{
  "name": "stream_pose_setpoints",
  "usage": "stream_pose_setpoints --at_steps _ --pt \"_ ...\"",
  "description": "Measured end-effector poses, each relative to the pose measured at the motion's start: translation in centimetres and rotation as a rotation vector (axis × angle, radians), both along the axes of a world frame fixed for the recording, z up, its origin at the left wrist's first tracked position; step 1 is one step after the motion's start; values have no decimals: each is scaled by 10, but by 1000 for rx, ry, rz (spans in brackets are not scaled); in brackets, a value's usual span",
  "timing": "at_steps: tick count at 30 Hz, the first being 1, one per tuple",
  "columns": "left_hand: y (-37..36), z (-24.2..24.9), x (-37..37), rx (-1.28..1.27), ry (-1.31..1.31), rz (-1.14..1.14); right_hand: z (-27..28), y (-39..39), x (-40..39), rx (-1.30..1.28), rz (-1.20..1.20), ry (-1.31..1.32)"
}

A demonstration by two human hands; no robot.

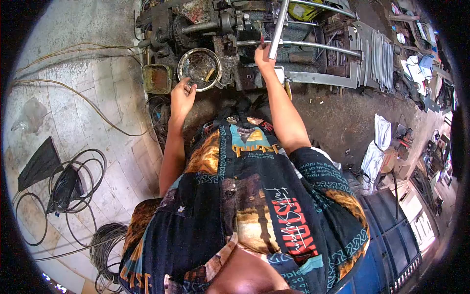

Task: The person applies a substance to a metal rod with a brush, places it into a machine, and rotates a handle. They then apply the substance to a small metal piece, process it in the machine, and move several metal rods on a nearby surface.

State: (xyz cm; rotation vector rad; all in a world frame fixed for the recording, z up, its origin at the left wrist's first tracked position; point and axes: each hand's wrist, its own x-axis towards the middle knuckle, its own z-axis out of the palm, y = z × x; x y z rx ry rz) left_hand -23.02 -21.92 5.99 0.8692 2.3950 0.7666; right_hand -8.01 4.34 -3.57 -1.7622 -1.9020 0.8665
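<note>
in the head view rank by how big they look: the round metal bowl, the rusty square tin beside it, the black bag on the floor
1. black bag
2. round metal bowl
3. rusty square tin
Fisheye distortion at the edge makes the bag's lead over the bowl unsure.

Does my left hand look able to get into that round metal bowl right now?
Probably yes. The left hand hangs at the rim of the round metal bowl, fingers pinched together, and nothing lies between them. The right hand grips a metal bar.

Coiled cables, white cloth
</note>
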Motion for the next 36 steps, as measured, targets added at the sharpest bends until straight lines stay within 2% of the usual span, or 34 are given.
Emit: stream_pose_setpoints --at_steps 2,7,10,12,13,15,16,17,18,19,20,24,28,30,33,36 --pt "-1 -3 0 9 -2 -3 10 6 -7 19 19 8" --pt "5 4 0 -5 8 -23 -13 24 -18 121 134 -51" --pt "6 8 2 -11 5 -18 -17 11 -5 99 84 84" --pt "3 7 2 1 -4 -17 -20 -2 10 55 189 252" --pt "2 6 2 15 -12 -17 -16 -7 13 56 190 250" --pt "1 4 2 9 -10 -20 3 -17 12 43 74 154" --pt "0 5 3 2 -8 -24 27 -16 5 -99 7 86" --pt "-1 4 3 -1 -9 -23 14 -11 1 -102 8 85" --pt "0 5 4 -10 -9 -17 -9 -1 -5 -67 19 87" --pt "1 7 3 -17 -8 -11 -9 3 -9 -32 29 90" --pt "3 8 3 -18 -5 -12 -9 11 -10 85 210 -91" --pt "6 10 4 -30 -12 5 -16 21 -20 20 109 -45" --pt "0 7 2 -4 5 -14 -7 5 -6 200 293 -181" --pt "-3 3 2 11 7 -13 6 -9 4 -22 90 156" --pt "-6 0 1 27 5 -9 -6 -18 13 101 152 159" --pt "-4 -1 0 24 14 -20 -1 -14 9 16 65 174"
